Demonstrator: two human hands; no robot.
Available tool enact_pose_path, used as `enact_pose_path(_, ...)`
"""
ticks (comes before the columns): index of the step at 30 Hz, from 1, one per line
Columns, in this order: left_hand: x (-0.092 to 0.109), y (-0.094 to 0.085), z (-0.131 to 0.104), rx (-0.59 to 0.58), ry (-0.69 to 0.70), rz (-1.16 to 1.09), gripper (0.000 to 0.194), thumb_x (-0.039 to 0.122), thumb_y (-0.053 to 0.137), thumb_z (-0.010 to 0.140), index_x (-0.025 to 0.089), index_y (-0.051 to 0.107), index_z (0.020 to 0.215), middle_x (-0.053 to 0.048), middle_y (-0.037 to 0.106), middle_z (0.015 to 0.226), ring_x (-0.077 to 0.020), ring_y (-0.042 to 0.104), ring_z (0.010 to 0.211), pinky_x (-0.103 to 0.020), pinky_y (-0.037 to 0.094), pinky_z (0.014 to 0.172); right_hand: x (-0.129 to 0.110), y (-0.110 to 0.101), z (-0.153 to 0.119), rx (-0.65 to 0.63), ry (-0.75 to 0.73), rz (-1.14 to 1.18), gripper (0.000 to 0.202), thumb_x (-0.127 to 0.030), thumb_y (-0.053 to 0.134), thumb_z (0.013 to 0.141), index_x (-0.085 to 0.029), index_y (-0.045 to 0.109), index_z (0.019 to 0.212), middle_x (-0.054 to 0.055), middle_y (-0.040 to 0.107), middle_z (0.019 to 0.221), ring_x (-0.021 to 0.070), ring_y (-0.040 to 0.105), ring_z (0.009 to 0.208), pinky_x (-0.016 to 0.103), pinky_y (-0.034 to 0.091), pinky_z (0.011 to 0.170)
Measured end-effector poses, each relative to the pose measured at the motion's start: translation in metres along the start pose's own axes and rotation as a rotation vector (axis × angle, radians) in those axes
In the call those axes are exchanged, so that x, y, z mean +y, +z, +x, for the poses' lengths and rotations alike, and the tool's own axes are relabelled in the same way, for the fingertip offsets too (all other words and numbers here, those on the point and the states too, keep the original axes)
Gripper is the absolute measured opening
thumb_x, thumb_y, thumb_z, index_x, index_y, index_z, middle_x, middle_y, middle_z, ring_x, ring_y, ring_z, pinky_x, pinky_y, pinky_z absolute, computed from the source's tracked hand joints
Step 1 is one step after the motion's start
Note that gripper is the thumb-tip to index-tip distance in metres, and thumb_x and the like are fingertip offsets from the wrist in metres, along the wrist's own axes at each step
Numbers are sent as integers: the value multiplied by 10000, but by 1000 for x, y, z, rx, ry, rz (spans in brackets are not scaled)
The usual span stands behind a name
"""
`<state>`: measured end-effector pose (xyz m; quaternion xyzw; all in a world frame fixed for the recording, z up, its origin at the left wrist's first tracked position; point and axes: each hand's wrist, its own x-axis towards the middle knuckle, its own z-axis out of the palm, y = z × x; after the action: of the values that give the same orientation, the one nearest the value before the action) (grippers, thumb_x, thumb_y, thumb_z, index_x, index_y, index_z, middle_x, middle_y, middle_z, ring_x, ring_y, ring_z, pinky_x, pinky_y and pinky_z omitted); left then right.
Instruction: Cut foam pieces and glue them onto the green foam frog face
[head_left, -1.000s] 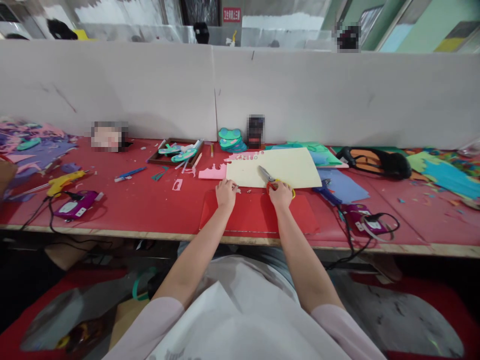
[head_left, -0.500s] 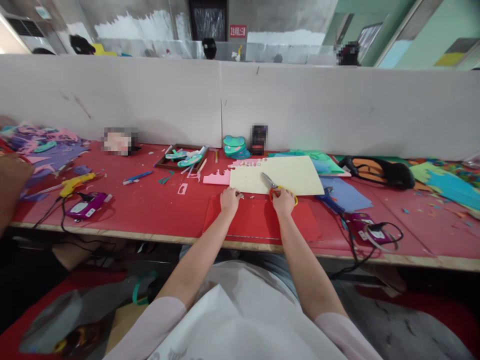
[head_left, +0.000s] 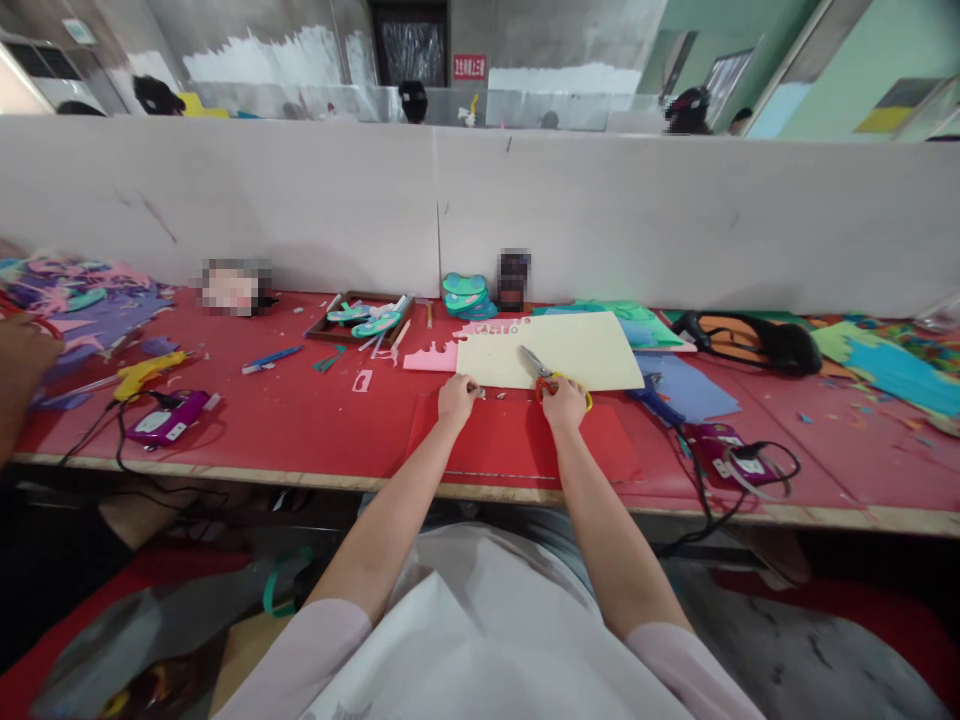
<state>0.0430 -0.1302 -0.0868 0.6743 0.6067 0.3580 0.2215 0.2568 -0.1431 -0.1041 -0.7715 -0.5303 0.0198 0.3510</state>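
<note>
My right hand (head_left: 564, 404) is closed around the yellow-and-orange handles of a pair of scissors (head_left: 534, 362). The metal blades point up and to the left, over a cream sheet (head_left: 600, 345). My left hand (head_left: 456, 402) is pinched closed near that sheet's lower left corner; a tiny pale bit shows at the fingertips, too small to name. Beneath both wrists lies a red sheet (head_left: 517, 445), close to the table's front edge. A pink sheet with a cut-out edge (head_left: 431, 357) sticks out from under the cream one on the left.
A tray (head_left: 330, 330) holds teal and pink cut pieces, beside a stack of teal shapes (head_left: 466, 294). A blue glue gun (head_left: 658, 400) and purple box (head_left: 727, 455) with cables lie right. A yellow glue gun (head_left: 150, 376) lies left, near another person's hand (head_left: 26, 365).
The whole view has shifted slightly. Both hands keep nearly the same place over the sheets, and the scissors stay in my right hand.
</note>
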Motion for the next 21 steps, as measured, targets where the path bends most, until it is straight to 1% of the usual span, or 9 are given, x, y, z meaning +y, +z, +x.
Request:
enact_pose_path(4, 1, -2, -2, 66, 58, -148, 57, 168, 584, 808, 198, 632, 814, -38, 655, 938, -139, 609, 808, -261, 471, 771, -3, -2, -2, 34, 9, 58, 189, -252, 514, 788, -180, 652, 897, 108, 647, 998, 267, 510, 981, 382, 363, 864)
enact_pose_path(7, 1, -3, 0, 91, 80, -258, 61, 183, 559, 821, 202, 612, 844, -17, 659, 861, -125, 613, 744, -250, 479, 752, -5, -6, -1, 102, 20, 123, 194, -254, 486, 815, -168, 620, 925, 137, 629, 1035, 279, 515, 1012, 402, 369, 875)
enact_pose_path(10, -1, -1, 1, 93, 88, -354, 40, 203, 567, 814, 198, 596, 840, 2, 646, 782, -114, 607, 666, -244, 488, 710, -7, -9, 1, 179, 3, 222, 230, -275, 436, 858, -162, 556, 1017, 148, 594, 1098, 237, 529, 1042, 368, 398, 886)
enact_pose_path(12, -3, 0, 2, 94, 84, -407, 61, 185, 564, 805, 192, 591, 859, 8, 638, 762, -107, 605, 637, -240, 494, 692, -9, -9, 2, 225, -13, 350, 289, -288, 426, 866, -173, 474, 1127, 137, 558, 1168, 191, 545, 1049, 327, 431, 869)
enact_pose_path(15, -5, 1, 4, 101, 71, -464, 177, 134, 533, 797, 192, 593, 953, 10, 636, 773, -102, 614, 635, -238, 503, 691, -13, -7, 2, 257, -19, 699, 499, -326, 538, 806, -206, 346, 1251, 113, 532, 1202, 158, 578, 998, 294, 475, 801)
enact_pose_path(17, -6, 1, 4, 103, 63, -483, 219, 122, 524, 793, 196, 603, 983, 10, 640, 778, -100, 616, 634, -239, 505, 696, -17, -6, 1, 254, -9, 906, 624, -342, 649, 725, -221, 357, 1264, 76, 554, 1124, 145, 593, 918, 282, 485, 760)
enact_pose_path(18, -6, 0, 4, 100, 59, -487, 214, 123, 527, 790, 196, 614, 971, 9, 643, 773, -101, 615, 630, -240, 506, 696, -18, -6, 1, 245, 1, 969, 654, -350, 690, 692, -225, 383, 1256, 49, 568, 1058, 136, 595, 869, 275, 486, 741)
enact_pose_path(20, -7, 0, 4, 88, 55, -491, 176, 132, 535, 787, 194, 635, 918, 6, 651, 765, -103, 615, 623, -240, 507, 690, -20, -8, 2, 200, 50, 1090, 654, -368, 741, 651, -230, 446, 1218, 0, 576, 917, 117, 585, 765, 255, 485, 684)
enact_pose_path(21, -7, 1, 4, 81, 55, -491, 157, 140, 540, 786, 194, 643, 892, 4, 656, 763, -105, 616, 621, -239, 507, 683, -21, -9, 2, 157, 86, 1163, 643, -385, 754, 643, -233, 467, 1198, -17, 576, 859, 107, 575, 711, 240, 479, 638)
